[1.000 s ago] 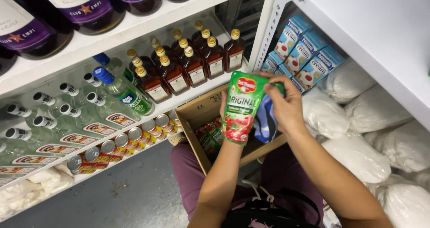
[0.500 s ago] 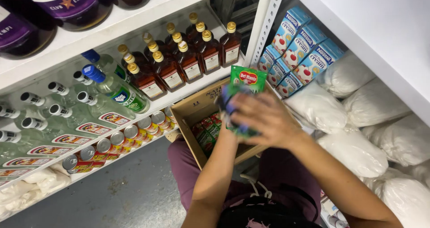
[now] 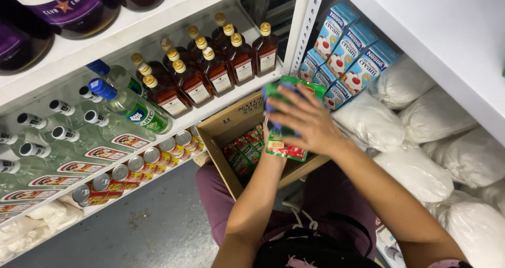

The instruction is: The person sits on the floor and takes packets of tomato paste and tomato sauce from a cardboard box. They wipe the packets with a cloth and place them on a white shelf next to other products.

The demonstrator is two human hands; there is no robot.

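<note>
While right hand (image 3: 307,122) spreads, pouch (image 3: 286,148) stands upright.

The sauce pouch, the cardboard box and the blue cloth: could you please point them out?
sauce pouch (image 3: 286,150): head view, red lower edge.
cardboard box (image 3: 231,122): head view, inner back wall.
blue cloth (image 3: 269,106): head view, fold beside fingers.

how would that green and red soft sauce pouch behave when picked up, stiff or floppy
The green and red soft sauce pouch probably flexes: its film looks thin under the right hand. Glossy film may be slippery. Likely light, since the left hand alone props it.
</note>
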